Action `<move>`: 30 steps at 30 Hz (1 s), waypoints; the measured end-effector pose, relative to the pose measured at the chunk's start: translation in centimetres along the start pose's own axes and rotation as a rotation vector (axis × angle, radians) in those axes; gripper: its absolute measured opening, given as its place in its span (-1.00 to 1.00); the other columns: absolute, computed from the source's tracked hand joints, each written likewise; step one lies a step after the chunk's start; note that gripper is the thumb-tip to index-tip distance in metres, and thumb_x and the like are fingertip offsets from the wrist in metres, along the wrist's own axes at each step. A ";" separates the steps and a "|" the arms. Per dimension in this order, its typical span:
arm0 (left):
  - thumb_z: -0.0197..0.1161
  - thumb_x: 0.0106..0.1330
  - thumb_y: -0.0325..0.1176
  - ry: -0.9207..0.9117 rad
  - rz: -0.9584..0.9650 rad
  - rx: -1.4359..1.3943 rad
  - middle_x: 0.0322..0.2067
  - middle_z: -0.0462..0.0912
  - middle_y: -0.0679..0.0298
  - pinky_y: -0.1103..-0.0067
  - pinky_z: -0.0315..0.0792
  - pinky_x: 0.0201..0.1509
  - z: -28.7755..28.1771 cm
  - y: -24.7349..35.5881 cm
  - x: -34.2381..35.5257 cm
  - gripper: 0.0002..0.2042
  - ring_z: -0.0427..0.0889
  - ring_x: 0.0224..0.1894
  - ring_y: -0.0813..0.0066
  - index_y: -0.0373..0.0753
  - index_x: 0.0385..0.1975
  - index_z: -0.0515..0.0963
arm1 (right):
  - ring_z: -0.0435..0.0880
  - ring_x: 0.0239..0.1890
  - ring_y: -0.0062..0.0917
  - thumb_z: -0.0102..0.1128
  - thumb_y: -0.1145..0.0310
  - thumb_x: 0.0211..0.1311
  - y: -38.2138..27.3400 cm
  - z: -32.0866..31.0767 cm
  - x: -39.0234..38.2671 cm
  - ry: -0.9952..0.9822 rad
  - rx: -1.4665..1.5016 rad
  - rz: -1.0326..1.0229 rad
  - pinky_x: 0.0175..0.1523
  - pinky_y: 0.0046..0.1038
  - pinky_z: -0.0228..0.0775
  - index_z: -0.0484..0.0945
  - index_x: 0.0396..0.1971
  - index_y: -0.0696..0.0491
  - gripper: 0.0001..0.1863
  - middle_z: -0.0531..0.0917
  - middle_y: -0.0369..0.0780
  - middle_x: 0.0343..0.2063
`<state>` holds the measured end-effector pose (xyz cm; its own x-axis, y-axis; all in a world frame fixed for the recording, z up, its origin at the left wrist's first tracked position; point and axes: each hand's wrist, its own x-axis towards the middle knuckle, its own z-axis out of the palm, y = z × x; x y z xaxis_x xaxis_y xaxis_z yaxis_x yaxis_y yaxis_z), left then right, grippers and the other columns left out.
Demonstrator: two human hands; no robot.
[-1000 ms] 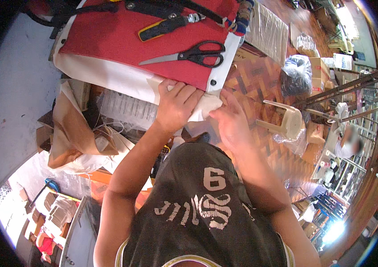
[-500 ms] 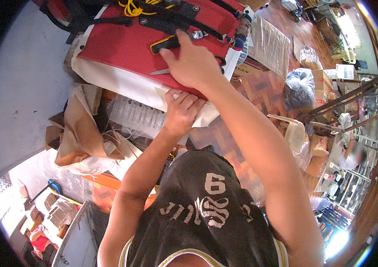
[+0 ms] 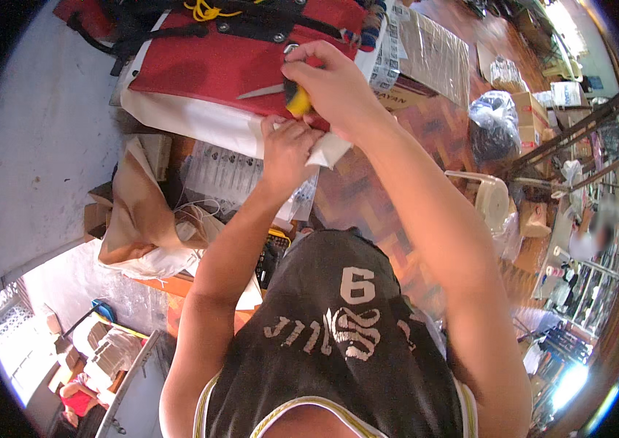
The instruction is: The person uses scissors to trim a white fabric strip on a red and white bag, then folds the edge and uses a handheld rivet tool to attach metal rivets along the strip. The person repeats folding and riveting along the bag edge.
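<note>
My left hand (image 3: pixel 287 139) is closed on the folded edge of white sheet material (image 3: pixel 178 124) along the near side of a red panel (image 3: pixel 185 69). My right hand (image 3: pixel 320 80), just above it, grips a yellow-and-black hand tool (image 3: pixel 297 102) with a metal tip. Scissors (image 3: pixel 254 95) lie on the red panel, their blade showing left of the tool and the handles hidden by my right hand. Black straps (image 3: pixel 251 33) and yellow cord (image 3: pixel 207 9) are at the panel's far part.
A wrapped carton (image 3: pixel 437 58), bagged bundle (image 3: pixel 494 128) and plastic chair (image 3: pixel 490 204) are to the right, brown paper (image 3: pixel 134 204) and a white wall (image 3: pixel 39 168) to the left. One person (image 3: pixel 592 233) is at the right, another in red (image 3: pixel 76 400) lower left.
My right hand has left the white edge, reached up onto the red panel and picked up the yellow-and-black tool, now turned more upright. My left hand stays on the edge.
</note>
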<state>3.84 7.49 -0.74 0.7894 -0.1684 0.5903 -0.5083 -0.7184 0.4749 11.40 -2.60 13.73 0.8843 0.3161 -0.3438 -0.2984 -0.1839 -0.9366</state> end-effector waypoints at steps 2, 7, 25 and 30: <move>0.46 -0.25 -0.20 -0.123 -0.050 0.040 -0.44 0.63 0.31 0.24 0.22 0.08 -0.6 0.3 -0.2 -0.65 0.63 -0.28 0.33 -0.07 -0.35 0.70 | 0.67 -0.34 -0.49 0.21 0.55 0.22 1.7 -1.8 -5.0 -0.092 0.285 -0.080 -0.24 -0.47 0.54 0.34 0.18 0.10 -0.49 0.65 -0.09 -0.33; 0.54 -0.36 -0.21 -0.127 -0.062 0.026 -0.43 0.64 0.34 0.27 0.22 0.09 -0.7 0.8 0.7 -0.57 0.63 -0.26 0.35 -0.05 -0.34 0.71 | 0.64 -0.35 -0.62 0.30 0.42 0.29 11.7 -5.4 -15.0 0.157 0.169 -0.069 -0.25 -0.46 0.50 0.37 0.21 0.06 -0.49 0.60 -0.27 -0.41; 0.33 -0.03 -0.14 -0.233 -0.014 0.232 -0.31 0.73 0.15 0.20 0.24 0.10 -0.2 -1.5 1.0 -0.71 0.66 -0.14 0.18 -0.10 -0.33 0.74 | 0.57 -0.68 -0.52 0.12 0.11 0.44 23.1 3.1 -11.6 0.328 0.069 0.099 -0.56 -0.38 0.42 0.45 -0.19 0.17 -0.64 0.56 -0.18 -0.63; 0.32 0.01 0.01 -0.216 -0.029 0.442 -0.30 0.75 0.06 0.23 0.29 0.11 0.9 -3.6 1.5 -0.61 0.66 -0.12 0.07 -0.10 -0.25 0.76 | 0.63 -0.55 -0.27 0.12 0.13 0.39 22.3 4.1 -11.4 0.396 0.038 0.044 -0.39 -0.24 0.47 0.51 -0.25 0.23 -0.62 0.61 -0.04 -0.57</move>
<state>7.14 9.23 -2.14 0.8782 -0.2464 0.4099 -0.3272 -0.9346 0.1392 -6.81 -6.50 -3.46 0.9382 -0.0760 -0.3376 -0.3455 -0.1520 -0.9260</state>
